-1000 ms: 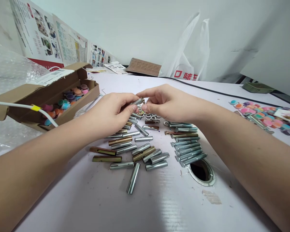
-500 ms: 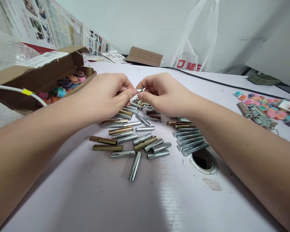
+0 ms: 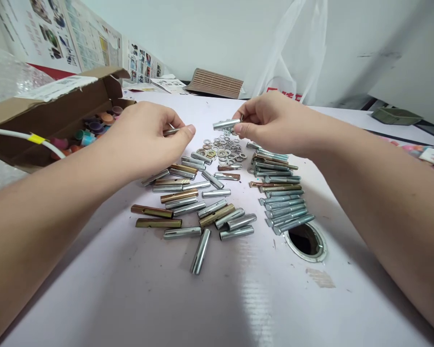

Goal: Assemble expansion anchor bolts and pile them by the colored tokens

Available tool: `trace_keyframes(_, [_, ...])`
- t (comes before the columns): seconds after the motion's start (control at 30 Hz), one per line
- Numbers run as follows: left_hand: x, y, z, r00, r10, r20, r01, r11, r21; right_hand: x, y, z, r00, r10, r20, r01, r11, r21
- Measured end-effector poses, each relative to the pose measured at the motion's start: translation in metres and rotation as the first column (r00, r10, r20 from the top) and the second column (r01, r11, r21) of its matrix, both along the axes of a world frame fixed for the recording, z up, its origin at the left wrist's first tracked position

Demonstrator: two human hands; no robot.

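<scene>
While the right hand (image 3: 271, 123) pinches a sleeve (image 3: 222, 125) above the washers (image 3: 230, 156), the left hand (image 3: 148, 136) clamps a metal piece (image 3: 171, 131) left of them. Slack fingertips (image 3: 190, 129) could drop either.

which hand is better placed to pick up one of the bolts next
Probably the right hand: it is nearer the bolts, while the left hand is by the loose tubes. Neither is free: the right holds a metal tube, the left a mostly hidden metal piece.
</scene>
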State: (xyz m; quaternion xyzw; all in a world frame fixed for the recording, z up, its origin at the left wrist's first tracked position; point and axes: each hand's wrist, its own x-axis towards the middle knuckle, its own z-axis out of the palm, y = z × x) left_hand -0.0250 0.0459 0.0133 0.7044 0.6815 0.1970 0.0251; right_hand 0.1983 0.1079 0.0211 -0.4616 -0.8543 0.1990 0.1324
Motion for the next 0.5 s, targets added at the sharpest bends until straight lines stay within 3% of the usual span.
trace_keyframes(0.13, [-0.001, 0.001, 0.001, 0.994, 0.100, 0.045, -0.102, 0.994, 0.036, 0.008, 0.002, 0.005, 0.987, 0.059, 0.150, -0.055, 0.998, -0.029])
trace_keyframes(0.33, [0.003, -0.001, 0.002, 0.989, 0.137, 0.061, -0.140, 0.989, 0.056, -0.006, -0.011, 0.005, 0.915, 0.201, 0.349, -0.175, 0.979, -0.106])
trace_keyframes(0.5, [0.001, 0.000, -0.001, 0.991, 0.126, 0.049, -0.129, 0.990, 0.060, -0.011, -0.017, 0.004, 0.886, 0.187, 0.424, -0.153, 0.982, -0.113])
